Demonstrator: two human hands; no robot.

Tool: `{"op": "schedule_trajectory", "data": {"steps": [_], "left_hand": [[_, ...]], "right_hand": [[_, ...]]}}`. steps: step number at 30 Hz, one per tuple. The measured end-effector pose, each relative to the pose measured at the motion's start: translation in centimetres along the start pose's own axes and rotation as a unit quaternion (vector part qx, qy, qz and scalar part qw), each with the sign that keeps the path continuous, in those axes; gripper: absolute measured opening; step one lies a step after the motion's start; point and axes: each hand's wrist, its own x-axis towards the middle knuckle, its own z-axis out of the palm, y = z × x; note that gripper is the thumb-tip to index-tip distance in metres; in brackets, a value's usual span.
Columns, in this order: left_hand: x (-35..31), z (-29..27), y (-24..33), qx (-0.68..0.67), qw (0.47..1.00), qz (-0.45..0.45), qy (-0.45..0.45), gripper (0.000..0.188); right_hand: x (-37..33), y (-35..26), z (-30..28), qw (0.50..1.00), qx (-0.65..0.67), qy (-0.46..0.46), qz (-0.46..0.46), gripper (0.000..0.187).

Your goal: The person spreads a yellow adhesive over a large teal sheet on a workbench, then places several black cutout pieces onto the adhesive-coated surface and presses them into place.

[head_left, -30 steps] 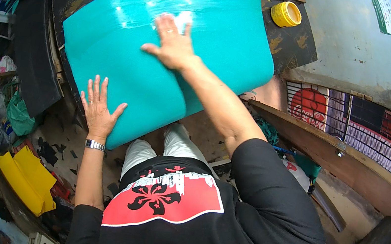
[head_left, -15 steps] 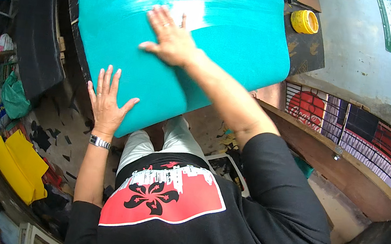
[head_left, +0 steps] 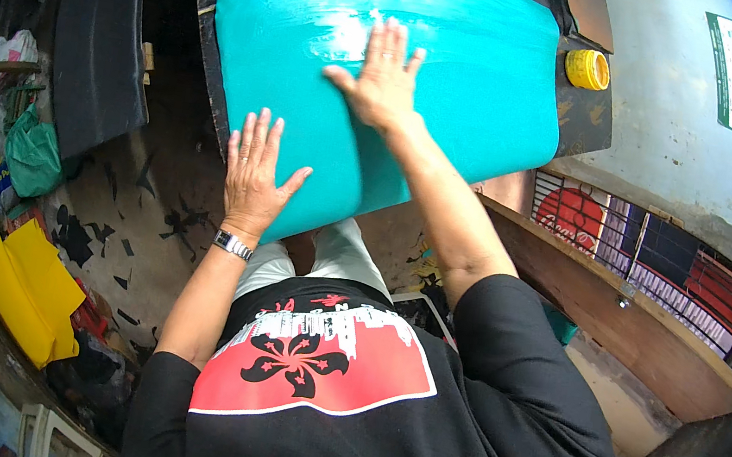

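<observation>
At twelve o'clock, spread fingers (head_left: 389, 43) lie flat on a teal sheet (head_left: 477, 104)

The right hand (head_left: 381, 86) is palm-down, its fingers loose and grasping nothing; toward ten o'clock, the left hand (head_left: 256, 190) rests just as unclenched along the sheet's near left edge. A shaded bend at the sheet's six o'clock suggests something soft and springy, probably light but floppy for its breadth. Glossy streaks toward its twelve may be slick or tacky, so the matte edges at its eight and four look like better holds. Farther out, the dark surface (head_left: 586, 128) carries it, with a yellow tub (head_left: 587, 70) between one and two o'clock
</observation>
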Motion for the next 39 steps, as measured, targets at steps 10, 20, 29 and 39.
{"op": "schedule_trajectory", "data": {"steps": [10,20,29,39], "left_hand": [[-0.6,-0.3,-0.4,0.023,0.998,0.041,-0.042,0.086],[-0.4,-0.4,-0.6,-0.003,0.999,0.043,-0.033,0.088],[-0.7,-0.9,-1.0,-0.063,0.995,0.076,-0.034,0.082],[-0.6,-0.2,-0.4,-0.025,0.997,0.078,-0.010,0.072]], "right_hand": [[-0.3,-8.1,2.3,0.967,0.101,-0.019,-0.231,0.097],[4.5,3.9,-0.7,0.999,-0.036,0.010,0.002,0.105],[2.3,-5.4,1.8,0.976,-0.003,-0.015,-0.215,0.105],[-0.1,-9.4,0.3,0.997,-0.007,-0.069,-0.041,0.102]]}}
